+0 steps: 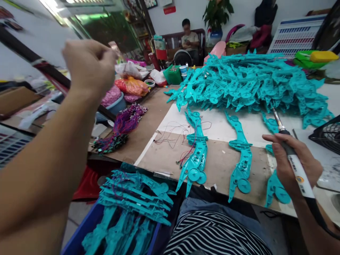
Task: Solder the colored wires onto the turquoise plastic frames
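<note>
My right hand (300,159) grips a soldering iron (296,164) with a white and grey handle, its metal tip pointing up and away over the table. Raised high on the left, my left hand (89,65) is curled closed and a little blurred; whatever its fingers hold is hidden. In front of me lies a turquoise plastic bow-shaped part (198,152) with thin wires (186,136) across and beside it. To its right are a second such part (240,152) and a third (276,189), partly covered by my right hand.
A large heap of turquoise parts (249,81) fills the table's back right. Bundled purple wires (130,120) lie at left. Below the edge, a blue crate (87,226) holds more parts. A black fan (328,134) stands far right. A person (190,39) sits at the back.
</note>
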A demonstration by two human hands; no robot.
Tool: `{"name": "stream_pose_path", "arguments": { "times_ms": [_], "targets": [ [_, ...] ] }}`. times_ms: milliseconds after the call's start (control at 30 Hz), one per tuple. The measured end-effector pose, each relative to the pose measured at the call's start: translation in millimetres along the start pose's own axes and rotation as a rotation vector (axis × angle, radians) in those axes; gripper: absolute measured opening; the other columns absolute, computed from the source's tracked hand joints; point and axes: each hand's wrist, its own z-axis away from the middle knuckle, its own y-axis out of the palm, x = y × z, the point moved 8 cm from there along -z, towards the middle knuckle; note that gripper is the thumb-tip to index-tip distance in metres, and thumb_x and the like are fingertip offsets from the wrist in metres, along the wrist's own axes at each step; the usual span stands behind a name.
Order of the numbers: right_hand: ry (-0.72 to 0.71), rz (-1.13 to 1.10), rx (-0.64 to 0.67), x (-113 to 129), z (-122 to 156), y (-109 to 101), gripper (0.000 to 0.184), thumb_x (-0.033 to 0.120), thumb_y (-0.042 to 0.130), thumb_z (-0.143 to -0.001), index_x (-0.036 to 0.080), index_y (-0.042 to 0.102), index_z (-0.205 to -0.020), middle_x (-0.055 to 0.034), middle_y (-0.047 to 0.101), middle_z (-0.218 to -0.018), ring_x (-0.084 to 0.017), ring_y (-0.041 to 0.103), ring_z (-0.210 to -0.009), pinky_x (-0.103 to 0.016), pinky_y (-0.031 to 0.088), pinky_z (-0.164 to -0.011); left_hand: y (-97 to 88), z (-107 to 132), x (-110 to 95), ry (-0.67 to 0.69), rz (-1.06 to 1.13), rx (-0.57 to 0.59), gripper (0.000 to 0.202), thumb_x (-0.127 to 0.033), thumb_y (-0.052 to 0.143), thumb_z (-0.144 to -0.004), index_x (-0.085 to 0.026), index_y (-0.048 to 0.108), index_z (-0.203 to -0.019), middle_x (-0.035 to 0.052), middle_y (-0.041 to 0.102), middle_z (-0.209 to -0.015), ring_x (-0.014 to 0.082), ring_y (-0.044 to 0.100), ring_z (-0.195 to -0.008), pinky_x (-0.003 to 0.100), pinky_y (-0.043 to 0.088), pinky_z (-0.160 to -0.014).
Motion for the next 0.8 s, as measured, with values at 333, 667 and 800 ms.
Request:
{"name": "stream_pose_path", "arguments": {
  "times_ms": [333, 667, 800],
  "targets": [
    [-0.143, -0.325, -0.037, 32, -46, -12, 0.047, 0.034, 0.074, -0.084, 0.033, 0.057, -0.128, -0.0022, 0.066, -0.126, -0.026, 0.065, -0.119, -0.051, 0.051, -0.107, 49.3, 125, -121, 0.191, 0.82, 0.825, 0.017, -0.021, 0.063, -0.087, -0.009, 0.07, -0.078, -0.004, 0.046, -0.048, 0.002, 0.036, -0.044, 0.019, 0.02, -0.046],
    [0.558, -0.711, 0.48, -11, 9, 16, 0.036, 0.032, 0.073, -0.082, 0.022, 0.054, -0.111, 0.0016, 0.069, -0.075, -0.006, 0.052, -0.041, -0.018, 0.041, -0.035, 139.3, 257, -124, -0.323, 1.38, 1.319, 0.034, -0.042, 0.08, -0.072, -0.018, 0.072, -0.095, -0.0068, 0.038, -0.05, 0.0042, 0.025, -0.044, 0.021, 0.014, -0.045],
    [0.513, -0.524, 0.541, -41, 2, -7, 0.033, 0.031, 0.073, -0.08, 0.019, 0.06, -0.107, 0.0016, 0.068, -0.069, -0.008, 0.051, -0.044, -0.02, 0.04, -0.04, 156.0, 295, -110, -0.487, 1.487, 1.442, 0.037, -0.049, 0.084, -0.067, -0.015, 0.072, -0.077, -0.0043, 0.043, -0.054, 0.003, 0.027, -0.045, 0.022, 0.014, -0.046]
  ]
}}
